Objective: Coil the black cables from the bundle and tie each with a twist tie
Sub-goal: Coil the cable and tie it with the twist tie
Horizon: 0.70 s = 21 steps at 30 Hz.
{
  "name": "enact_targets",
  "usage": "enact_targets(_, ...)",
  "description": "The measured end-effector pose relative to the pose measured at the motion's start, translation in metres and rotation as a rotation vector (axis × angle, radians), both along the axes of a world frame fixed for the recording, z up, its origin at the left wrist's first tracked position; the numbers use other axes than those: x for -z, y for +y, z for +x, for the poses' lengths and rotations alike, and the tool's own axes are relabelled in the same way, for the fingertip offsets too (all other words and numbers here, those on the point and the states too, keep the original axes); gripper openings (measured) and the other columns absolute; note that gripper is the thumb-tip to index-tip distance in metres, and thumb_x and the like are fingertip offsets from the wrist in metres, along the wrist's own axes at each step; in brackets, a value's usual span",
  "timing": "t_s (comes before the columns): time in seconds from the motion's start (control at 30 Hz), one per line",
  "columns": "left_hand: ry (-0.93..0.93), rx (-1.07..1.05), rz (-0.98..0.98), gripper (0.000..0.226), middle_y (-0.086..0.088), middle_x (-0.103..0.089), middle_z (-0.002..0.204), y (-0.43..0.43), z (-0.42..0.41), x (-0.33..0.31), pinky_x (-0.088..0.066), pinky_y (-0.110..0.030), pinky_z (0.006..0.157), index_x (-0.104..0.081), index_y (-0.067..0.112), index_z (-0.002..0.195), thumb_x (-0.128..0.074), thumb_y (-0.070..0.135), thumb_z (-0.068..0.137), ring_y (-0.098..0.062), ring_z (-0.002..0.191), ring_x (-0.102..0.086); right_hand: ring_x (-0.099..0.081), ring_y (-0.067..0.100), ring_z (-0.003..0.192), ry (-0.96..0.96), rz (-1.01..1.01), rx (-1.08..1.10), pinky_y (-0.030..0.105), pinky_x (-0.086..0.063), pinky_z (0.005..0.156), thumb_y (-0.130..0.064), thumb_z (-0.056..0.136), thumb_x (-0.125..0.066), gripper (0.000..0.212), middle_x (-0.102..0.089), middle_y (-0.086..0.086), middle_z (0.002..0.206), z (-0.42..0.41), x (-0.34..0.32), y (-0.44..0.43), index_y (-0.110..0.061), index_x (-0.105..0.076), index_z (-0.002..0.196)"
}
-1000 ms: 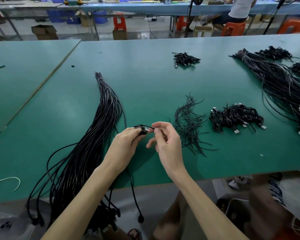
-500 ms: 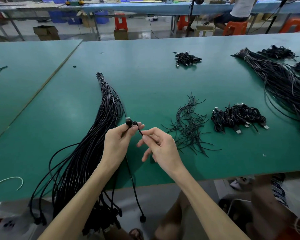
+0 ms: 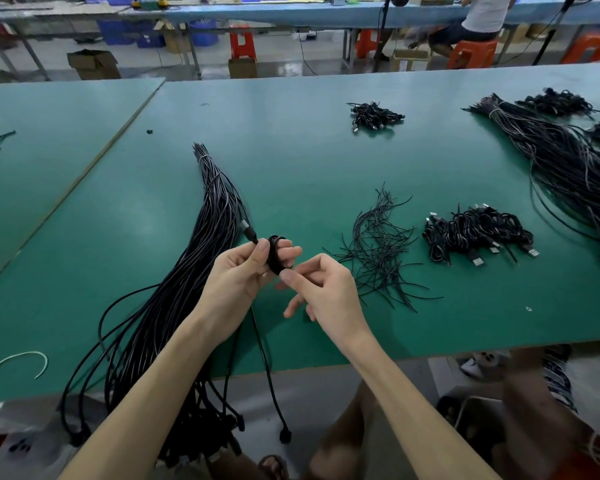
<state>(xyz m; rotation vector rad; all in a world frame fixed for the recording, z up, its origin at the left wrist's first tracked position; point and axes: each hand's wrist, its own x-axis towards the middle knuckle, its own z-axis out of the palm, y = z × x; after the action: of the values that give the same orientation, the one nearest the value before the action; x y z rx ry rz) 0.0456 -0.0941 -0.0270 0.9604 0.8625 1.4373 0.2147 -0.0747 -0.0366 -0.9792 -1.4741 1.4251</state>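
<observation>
Your left hand is gripping the coiled cable; your right hand is pinching its lower edge.

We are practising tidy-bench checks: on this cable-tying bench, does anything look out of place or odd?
One thing: a white curved strip lies alone near the front left edge of the table, far from the pile of black twist ties. It is white, while the loose ties are all black. Nothing looks spilled or damaged.

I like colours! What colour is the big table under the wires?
Teal green. The flat table top shows best in the head view.
</observation>
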Motion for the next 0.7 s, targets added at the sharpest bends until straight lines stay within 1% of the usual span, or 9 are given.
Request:
enact_targets(0.03,-0.023,0.016,0.005,0.037,-0.021,-0.072,0.116,-0.0003,-0.0012,-0.0008,-0.057,-0.031,0.085,-0.073,0.002,0.113,-0.064,0.035,0.099,-0.028,0.111,-0.068,-0.072,0.029,0.054,-0.012,-0.002,0.006,0.019,-0.039,0.043,-0.03,0.092,-0.078,0.032,-0.08,0.003,0.086,0.0,0.0001,0.0002,-0.006,-0.057,0.094)
enact_targets(0.13,-0.099,0.056,0.002,0.043,-0.022,-0.069,0.115,0.0,-0.0039,-0.0019,-0.057,-0.031,0.089,-0.073,0.0,0.11,-0.073,0.039,0.094,-0.026,0.112,-0.069,-0.071,0.029,0.052,-0.036,0.007,-0.007,0.024,-0.036,0.04,-0.036,0.089,-0.08,0.042,-0.079,0.004,0.082,0.0004,0.0019,0.002,-0.003,-0.054,0.09)
enact_targets(0.23,-0.11,0.079,0.02,0.033,-0.008,-0.07,0.102,-0.0006,-0.0049,-0.0013,-0.056,-0.028,0.091,-0.074,0.005,0.104,-0.064,0.036,0.099,-0.02,0.108,-0.068,-0.069,0.028,0.049,-0.062,0.031,-0.01,0.019,-0.037,0.041,-0.042,0.087,-0.08,0.045,-0.078,0.004,0.077,-0.0007,0.0034,0.0028,-0.004,-0.057,0.089)
enact_targets(0.33,-0.075,0.068,0.011,0.034,0.001,-0.058,0.088,0.0004,-0.0047,-0.0002,-0.055,-0.029,0.077,-0.065,0.016,0.083,-0.047,0.029,0.108,-0.013,0.089,-0.062,-0.068,0.024,0.049,-0.115,0.072,-0.007,0.014,-0.038,0.045,-0.043,0.087,-0.079,0.034,-0.076,0.0,0.078,-0.0022,0.0058,0.0027,-0.013,-0.063,0.088)
enact_targets(0.4,-0.12,0.043,-0.012,0.036,0.004,-0.05,0.081,0.0015,-0.0042,0.0003,-0.053,-0.029,0.072,-0.057,0.016,0.08,-0.041,0.025,0.111,-0.011,0.079,-0.057,-0.068,0.02,0.05,-0.14,0.099,-0.012,0.01,-0.038,0.048,-0.039,0.089,-0.079,0.023,-0.074,-0.003,0.081,-0.0023,0.0077,0.0028,-0.019,-0.067,0.087)
enact_targets(0.47,-0.182,0.015,-0.029,0.032,0.006,-0.047,0.075,0.0027,-0.0059,0.0018,-0.051,-0.024,0.073,-0.054,0.015,0.083,-0.04,0.023,0.111,-0.01,0.074,-0.054,-0.066,0.016,0.05,-0.14,0.11,-0.015,0.01,-0.039,0.05,-0.036,0.089,-0.08,0.018,-0.072,-0.006,0.08,-0.0022,0.0085,0.0026,-0.022,-0.069,0.087)
enact_targets(0.57,-0.264,-0.002,-0.046,0.032,0.008,-0.044,0.07,0.0042,-0.0081,0.0032,-0.051,-0.02,0.071,-0.059,0.014,0.087,-0.04,0.023,0.11,-0.008,0.068,-0.052,-0.062,0.011,0.05,-0.128,0.108,-0.01,0.01,-0.039,0.05,-0.031,0.089,-0.081,0.016,-0.068,-0.01,0.067,-0.0019,0.008,0.0036,-0.019,-0.071,0.088)
enact_targets(0.63,-0.286,-0.011,-0.049,0.043,0.007,-0.044,0.07,0.0046,-0.0082,0.0045,-0.05,-0.019,0.069,-0.067,0.017,0.078,-0.039,0.021,0.111,-0.007,0.065,-0.051,-0.06,0.009,0.05,-0.117,0.098,-0.001,0.01,-0.039,0.05,-0.029,0.089,-0.081,0.015,-0.067,-0.009,0.063,-0.0017,0.0077,0.0038,-0.017,-0.072,0.089)
enact_targets(0.7,-0.279,-0.022,-0.043,0.045,0.007,-0.042,0.07,0.0046,-0.0079,0.0045,-0.05,-0.018,0.069,-0.069,0.02,0.072,-0.042,0.024,0.108,-0.007,0.064,-0.05,-0.06,0.01,0.052,-0.081,0.08,0.013,0.011,-0.04,0.051,-0.026,0.089,-0.081,0.014,-0.067,-0.007,0.063,-0.0003,0.0073,0.0039,-0.016,-0.072,0.089)
